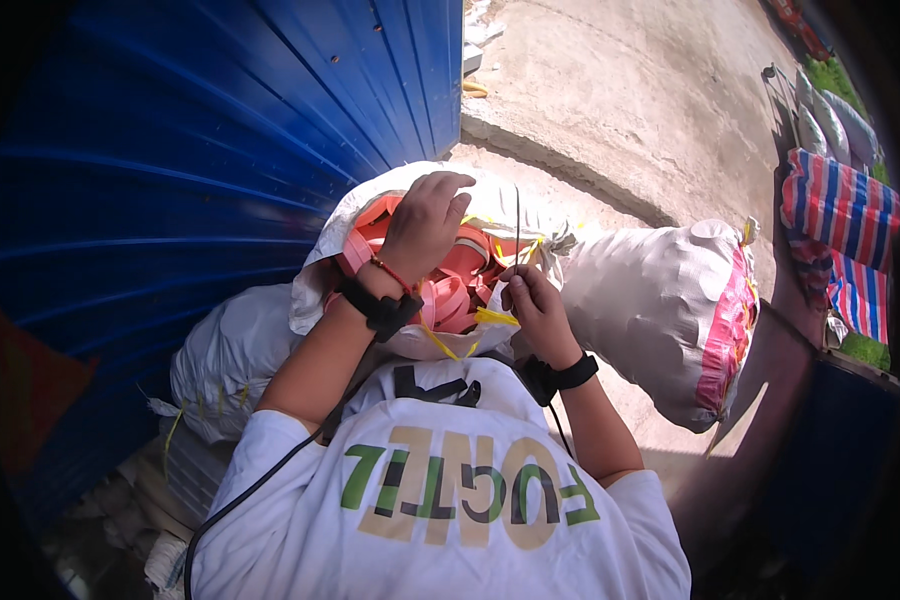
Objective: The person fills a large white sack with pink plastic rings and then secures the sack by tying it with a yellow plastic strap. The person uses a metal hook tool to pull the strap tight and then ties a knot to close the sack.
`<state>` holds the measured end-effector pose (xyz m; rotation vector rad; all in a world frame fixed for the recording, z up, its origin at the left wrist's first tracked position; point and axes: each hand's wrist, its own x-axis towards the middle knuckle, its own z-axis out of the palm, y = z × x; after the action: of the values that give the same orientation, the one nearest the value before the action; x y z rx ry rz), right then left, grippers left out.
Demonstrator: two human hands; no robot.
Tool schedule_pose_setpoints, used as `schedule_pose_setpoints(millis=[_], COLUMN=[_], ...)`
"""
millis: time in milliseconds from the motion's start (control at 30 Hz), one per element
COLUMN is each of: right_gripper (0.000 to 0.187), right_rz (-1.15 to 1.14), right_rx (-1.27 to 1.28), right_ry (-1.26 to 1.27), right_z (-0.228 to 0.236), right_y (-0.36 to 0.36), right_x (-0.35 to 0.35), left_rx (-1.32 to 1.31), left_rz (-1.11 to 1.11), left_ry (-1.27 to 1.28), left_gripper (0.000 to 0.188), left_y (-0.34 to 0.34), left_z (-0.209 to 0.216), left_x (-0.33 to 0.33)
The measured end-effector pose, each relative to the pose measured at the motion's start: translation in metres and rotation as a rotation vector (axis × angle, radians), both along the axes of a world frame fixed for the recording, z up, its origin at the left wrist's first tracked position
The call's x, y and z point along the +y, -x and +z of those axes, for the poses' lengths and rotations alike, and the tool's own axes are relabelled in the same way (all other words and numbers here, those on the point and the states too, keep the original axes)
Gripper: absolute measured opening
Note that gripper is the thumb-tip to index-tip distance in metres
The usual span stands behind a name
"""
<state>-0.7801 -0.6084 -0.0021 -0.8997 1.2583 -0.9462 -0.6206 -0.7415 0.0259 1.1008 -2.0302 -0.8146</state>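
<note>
In front of me stands a white woven sack (315, 290), its mouth wide and full of curved pinkish-red pieces (452, 298). Over its far left side reaches my left hand (428, 222), fingers stretched to the right and thumb apart; I see nothing held in it. My right hand (540, 310), at the right side of the mouth, pinches a thin dark needle-like rod (517, 225) that points away from me. Yellow string (495, 317) lies along the sack's rim close to my right fingers.
A blue corrugated metal wall (220, 150) rises on the left. A full white sack (650, 300) with a pink end lies to the right, and another white sack (235, 350) is at the left. Striped cloth (840, 220) hangs at the far right. Beyond is a concrete ledge (570, 175).
</note>
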Motion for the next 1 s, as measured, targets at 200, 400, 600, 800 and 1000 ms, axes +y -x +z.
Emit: schedule_pose_setpoints(millis=[200, 400, 600, 800, 1000], right_gripper=[0.019, 0.019, 0.019, 0.013, 0.017], right_rz=[0.307, 0.180, 0.122, 0.443, 0.096], right_rx=[0.318, 0.431, 0.690, 1.326, 0.795], right_ry=[-0.030, 0.122, 0.206, 0.399, 0.381], right_z=[-0.045, -0.070, -0.067, -0.133, -0.069], right_y=[-0.004, -0.037, -0.063, -0.068, -0.059], right_x=[0.032, -0.033, -0.082, -0.090, -0.094], left_rx=[-0.509, -0.422, -0.411, 0.084, -0.014], left_rz=[-0.139, -0.124, -0.071, 0.231, 0.200], left_ry=[0.329, 0.229, 0.094, -0.601, -0.420], left_gripper=[0.010, 0.008, 0.011, 0.030, 0.024], left_y=[-0.025, -0.024, -0.032, -0.024, -0.012], left_z=[-0.061, -0.063, -0.068, -0.081, -0.090], left_x=[-0.031, -0.027, -0.017, -0.032, -0.072])
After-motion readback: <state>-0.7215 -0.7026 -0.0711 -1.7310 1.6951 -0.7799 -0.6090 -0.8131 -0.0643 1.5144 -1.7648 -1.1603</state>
